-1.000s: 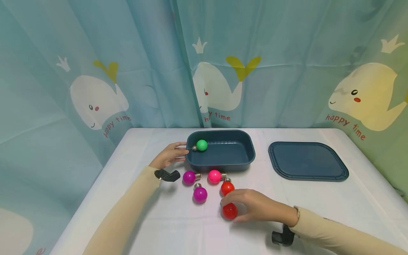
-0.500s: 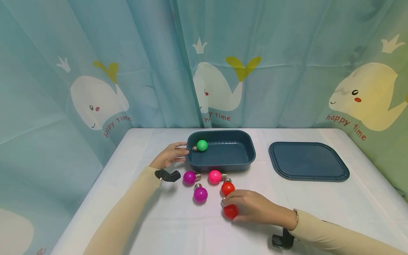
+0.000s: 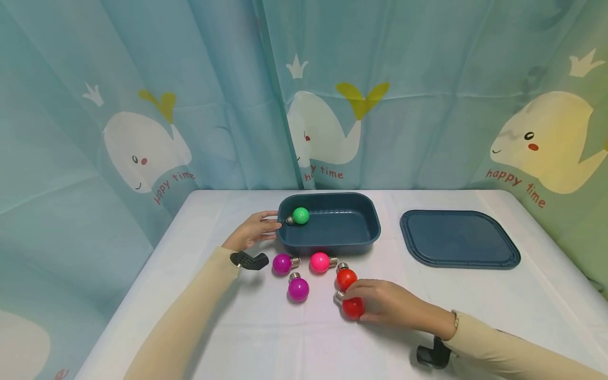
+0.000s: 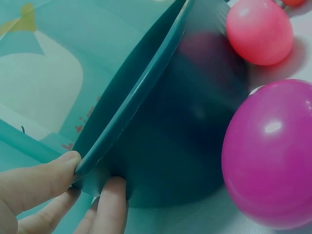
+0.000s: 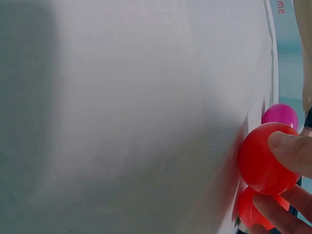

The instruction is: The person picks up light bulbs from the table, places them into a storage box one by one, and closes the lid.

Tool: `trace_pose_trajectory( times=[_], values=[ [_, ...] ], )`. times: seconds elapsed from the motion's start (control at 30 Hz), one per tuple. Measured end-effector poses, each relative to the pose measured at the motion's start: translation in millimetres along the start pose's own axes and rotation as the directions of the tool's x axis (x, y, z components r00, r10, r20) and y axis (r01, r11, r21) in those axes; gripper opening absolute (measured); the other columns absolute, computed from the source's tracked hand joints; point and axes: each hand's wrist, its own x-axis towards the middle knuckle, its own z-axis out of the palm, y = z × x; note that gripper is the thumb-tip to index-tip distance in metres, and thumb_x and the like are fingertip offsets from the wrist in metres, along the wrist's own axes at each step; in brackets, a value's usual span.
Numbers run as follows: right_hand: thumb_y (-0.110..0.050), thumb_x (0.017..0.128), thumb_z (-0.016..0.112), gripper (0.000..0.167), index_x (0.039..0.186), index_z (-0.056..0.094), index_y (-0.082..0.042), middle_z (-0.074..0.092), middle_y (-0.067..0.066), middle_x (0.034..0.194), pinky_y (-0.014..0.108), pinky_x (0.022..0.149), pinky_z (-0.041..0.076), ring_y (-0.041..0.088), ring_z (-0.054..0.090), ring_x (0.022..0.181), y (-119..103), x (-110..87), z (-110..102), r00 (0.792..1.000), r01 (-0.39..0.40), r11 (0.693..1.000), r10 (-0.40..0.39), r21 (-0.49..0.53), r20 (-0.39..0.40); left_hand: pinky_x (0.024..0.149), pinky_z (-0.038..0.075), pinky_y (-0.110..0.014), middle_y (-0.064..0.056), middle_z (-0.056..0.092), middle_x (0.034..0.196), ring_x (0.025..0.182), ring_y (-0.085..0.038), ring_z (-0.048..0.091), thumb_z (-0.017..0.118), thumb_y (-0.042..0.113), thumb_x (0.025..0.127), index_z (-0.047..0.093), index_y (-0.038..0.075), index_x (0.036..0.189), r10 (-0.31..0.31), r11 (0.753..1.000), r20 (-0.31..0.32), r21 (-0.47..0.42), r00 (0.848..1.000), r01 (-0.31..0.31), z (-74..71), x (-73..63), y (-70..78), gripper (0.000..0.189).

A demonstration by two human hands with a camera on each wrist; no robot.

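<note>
My right hand (image 3: pixel 389 302) pinches a red light bulb (image 3: pixel 353 310) between thumb and fingers, low over the table; its metal screw base points left. Right behind it lies a second red bulb (image 3: pixel 346 278), close to the fingertips in the right wrist view. My left hand (image 3: pixel 254 230) touches the left end of a dark blue bin (image 3: pixel 328 249) with extended fingers. In the left wrist view, those fingers (image 4: pixel 112 200) lie against the bin's outer wall near the rim. Inside the bin, at its left side, lies a green dimpled bulb (image 3: pixel 301 215).
Two purple bulbs (image 3: pixel 298 290) and a pink bulb (image 3: pixel 320 263) lie in front of the bin. A flat dark blue lid (image 3: pixel 458 240) rests on the white table (image 3: pixel 266 338) to the right. Behind hangs a whale-print curtain (image 3: pixel 413 148).
My right hand has closed in on the near red bulb and shifted right with it. The other red bulb has moved slightly right too. My left hand and the bin have stayed put.
</note>
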Motion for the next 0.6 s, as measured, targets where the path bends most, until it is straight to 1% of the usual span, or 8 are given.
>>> trace_pose_trajectory(
  times=[0.23, 0.47, 0.6],
  values=[
    [-0.016, 0.074, 0.079, 0.044, 0.115, 0.064, -0.017, 0.065, -0.001, 0.116, 0.03, 0.087, 0.055, 0.016, 0.06, 0.107, 2, -0.1, 1, 1.0, -0.014, 0.999, 0.013, 0.039, 0.014, 0.108, 0.04, -0.044, -0.024, 0.039, 0.143, 0.127, -0.032, 0.047, 0.053, 0.006, 0.094, 0.026, 0.001, 0.146, 0.007, 1.0, 0.008, 0.004, 1.0, -0.007, 0.9, -1.0, 1.2, 0.059],
    [-0.016, 0.073, 0.08, 0.043, 0.113, 0.065, -0.014, 0.065, 0.001, 0.114, 0.028, 0.087, 0.055, 0.016, 0.06, 0.105, 1, 3.3, 7, 1.0, 0.021, 0.999, -0.02, 0.037, -0.022, 0.108, 0.04, -0.043, -0.024, 0.039, 0.142, 0.121, -0.027, 0.051, 0.053, 0.006, 0.094, 0.026, 0.001, 0.146, 0.005, 1.0, 0.007, 0.003, 1.0, -0.005, 1.3, -2.3, 2.3, 0.059],
    [-0.019, 0.072, 0.081, 0.045, 0.113, 0.065, -0.014, 0.064, 0.001, 0.115, 0.029, 0.088, 0.055, 0.016, 0.06, 0.105, 0, 3.9, 11, 0.999, 0.009, 0.999, -0.007, 0.052, -0.031, 0.108, 0.04, -0.043, -0.025, 0.038, 0.142, 0.122, -0.028, 0.05, 0.053, 0.006, 0.094, 0.025, 0.001, 0.147, 0.003, 1.0, 0.006, 0.005, 1.0, -0.003, 1.6, -2.4, 2.2, 0.059]
  ],
)
